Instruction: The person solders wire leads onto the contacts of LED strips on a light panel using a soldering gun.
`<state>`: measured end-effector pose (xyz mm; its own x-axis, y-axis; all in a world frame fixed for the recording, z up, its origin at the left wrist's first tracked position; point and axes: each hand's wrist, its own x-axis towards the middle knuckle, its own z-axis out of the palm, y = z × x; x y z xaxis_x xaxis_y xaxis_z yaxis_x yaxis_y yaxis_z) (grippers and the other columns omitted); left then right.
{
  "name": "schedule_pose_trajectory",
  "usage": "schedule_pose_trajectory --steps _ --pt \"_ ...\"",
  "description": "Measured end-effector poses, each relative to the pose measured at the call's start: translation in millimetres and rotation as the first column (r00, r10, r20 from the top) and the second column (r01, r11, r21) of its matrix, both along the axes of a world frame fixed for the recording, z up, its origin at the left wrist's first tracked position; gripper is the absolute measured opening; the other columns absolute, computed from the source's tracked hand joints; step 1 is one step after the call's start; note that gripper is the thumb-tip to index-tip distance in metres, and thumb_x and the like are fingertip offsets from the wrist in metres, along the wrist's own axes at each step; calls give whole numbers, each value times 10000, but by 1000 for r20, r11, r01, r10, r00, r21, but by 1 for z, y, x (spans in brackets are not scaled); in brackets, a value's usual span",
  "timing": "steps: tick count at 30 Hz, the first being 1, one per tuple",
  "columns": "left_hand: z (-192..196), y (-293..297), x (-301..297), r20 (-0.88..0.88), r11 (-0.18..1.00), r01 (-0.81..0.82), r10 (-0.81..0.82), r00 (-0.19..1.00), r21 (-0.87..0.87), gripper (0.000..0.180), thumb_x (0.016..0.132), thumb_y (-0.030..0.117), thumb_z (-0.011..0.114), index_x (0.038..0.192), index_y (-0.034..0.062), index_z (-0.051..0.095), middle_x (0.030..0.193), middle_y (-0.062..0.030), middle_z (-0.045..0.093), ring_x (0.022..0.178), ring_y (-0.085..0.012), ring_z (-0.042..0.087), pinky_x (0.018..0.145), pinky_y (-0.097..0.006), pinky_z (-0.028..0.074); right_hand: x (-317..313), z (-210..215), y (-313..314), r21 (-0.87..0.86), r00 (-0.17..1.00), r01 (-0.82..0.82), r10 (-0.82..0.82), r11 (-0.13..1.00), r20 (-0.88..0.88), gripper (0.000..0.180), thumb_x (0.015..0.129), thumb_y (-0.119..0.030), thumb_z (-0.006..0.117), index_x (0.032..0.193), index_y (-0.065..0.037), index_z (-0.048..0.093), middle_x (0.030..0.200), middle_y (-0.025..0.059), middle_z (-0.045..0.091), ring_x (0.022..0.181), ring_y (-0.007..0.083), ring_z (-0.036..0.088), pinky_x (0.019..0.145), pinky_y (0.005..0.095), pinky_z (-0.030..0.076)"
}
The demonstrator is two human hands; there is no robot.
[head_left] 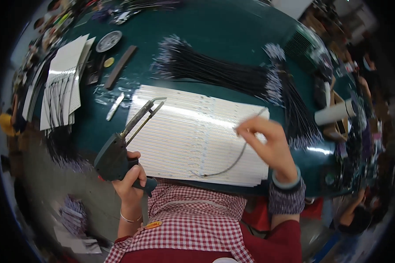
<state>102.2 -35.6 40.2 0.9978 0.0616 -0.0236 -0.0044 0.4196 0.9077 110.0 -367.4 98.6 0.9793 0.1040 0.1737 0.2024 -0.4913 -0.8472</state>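
Observation:
My left hand (132, 176) is wrapped round the handle of a dark green soldering gun (111, 157). The gun's long metal nose and bent tip point up and away, over the left part of a white ribbed board (171, 127). Above the right part of that board, my right hand (270, 142) is closed in a pinch on a thin dark wire (238, 161). From the fingers the wire curves down to the board's near edge, where its end lies. Fine detail at the pinching fingertips is blurred.
Beyond the board lies a long bundle of black wires (219, 68) with pale ends; another bundle (296, 107) hangs to its right. Left are stacked white boards (66, 81) with wires, a metal dish (109, 41), a dark bar (120, 67) and a white roll (335, 112) at far right.

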Motion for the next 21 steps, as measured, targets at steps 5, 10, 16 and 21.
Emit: schedule_pose_trajectory --steps 5,10,16,21 --pt "-14 36 -3 -11 986 -164 164 986 -12 361 786 -54 584 1138 -85 508 1075 -202 595 521 -148 544 449 -252 453 163 -53 65 3 995 -88 88 996 37 112 837 -43 664 933 14 671 881 83 641 799 160 624 689 271 500" --pt "-25 55 -8 -57 963 -270 271 961 17 392 796 -41 597 1176 -63 506 1079 -192 593 544 -156 555 460 -260 461 232 -100 117 -355 986 -82 128 931 108 107 810 -75 684 900 -19 690 834 103 581 769 243 590 691 351 500" --pt "-31 62 -12 -149 933 -360 358 922 12 477 806 -38 604 1267 -25 484 1094 -187 590 554 -155 555 468 -273 459 245 -125 152 -537 950 42 133 843 282 62 772 -96 662 779 -36 649 851 113 583 881 308 580 751 422 489" --pt "-26 56 -6 -158 935 -351 353 922 41 398 799 -5 609 1181 -51 509 1073 -194 591 538 -148 531 458 -264 438 244 -128 154 -513 937 62 127 856 327 65 758 -90 654 759 -27 634 823 113 581 840 304 586 708 416 491"
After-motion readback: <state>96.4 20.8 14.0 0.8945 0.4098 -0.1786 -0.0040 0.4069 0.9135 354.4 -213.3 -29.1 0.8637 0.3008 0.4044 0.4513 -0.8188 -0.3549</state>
